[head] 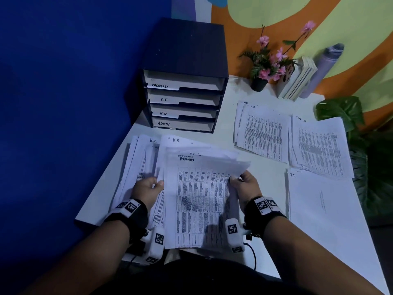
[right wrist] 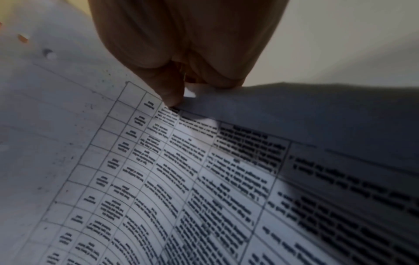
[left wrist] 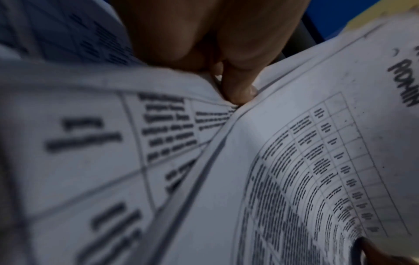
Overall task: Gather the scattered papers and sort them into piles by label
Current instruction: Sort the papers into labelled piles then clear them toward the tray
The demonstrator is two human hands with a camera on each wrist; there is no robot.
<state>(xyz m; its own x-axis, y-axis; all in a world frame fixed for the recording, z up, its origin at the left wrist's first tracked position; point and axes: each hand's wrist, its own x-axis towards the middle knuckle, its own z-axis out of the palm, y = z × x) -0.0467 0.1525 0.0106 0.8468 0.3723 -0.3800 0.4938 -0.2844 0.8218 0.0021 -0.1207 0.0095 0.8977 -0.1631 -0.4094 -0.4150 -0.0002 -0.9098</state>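
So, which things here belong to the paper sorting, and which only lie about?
Job: ADMIN sheet held by left hand and right hand; HR pile; task list pile; IT pile.
Lying about: labelled tray organizer, flower pot, books.

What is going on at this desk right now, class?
A person is sorting printed white paper sheets by handwritten label. The left hand and right hand grip opposite edges of a stack of papers topped by a sheet marked ADMIN. An H.R. pile, a task list pile and an I.T. pile already lie on the white table. More H.R. sheets remain at the left, beside the dark labelled drawer organiser.
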